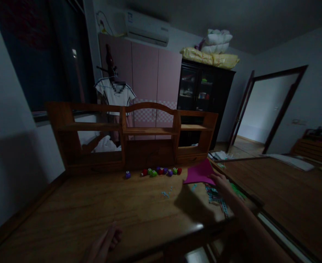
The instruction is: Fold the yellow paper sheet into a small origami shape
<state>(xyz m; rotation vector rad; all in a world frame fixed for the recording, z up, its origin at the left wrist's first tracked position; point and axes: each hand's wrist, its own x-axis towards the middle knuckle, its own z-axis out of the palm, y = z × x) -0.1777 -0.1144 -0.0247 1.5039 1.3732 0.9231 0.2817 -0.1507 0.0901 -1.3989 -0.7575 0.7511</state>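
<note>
The desk (100, 208) fills the lower view, dim and wooden, with a low shelf unit (130, 135) standing along its far edge. A second table (281, 190) runs off to the right, and wardrobes stand against the back wall.

At the desk's right end the right hand (221, 182) reaches forward with fingers closed on the near corner of a magenta sheet (199, 171), which lifts at a slant off the wood. How firmly it pinches cannot be told in this light, but the sheet hangs from that hand alone. Under and just beside the wrist lies a patterned sheet (218, 199), flat on the desk.

The left hand (103, 244) rests low at the near edge, fingers loosely curled, holding nothing that shows.

A row of small coloured punches (161, 171) sits at the foot of the shelf unit, one purple one (127, 174) apart to the left. A few pale paper bits (166, 193) lie between the row and the sheet.

The step looks like picking the sheet up from the pile. Bringing it toward the middle would call for a steady pinch, keeping its edge from sweeping the bits or the punches.
</note>
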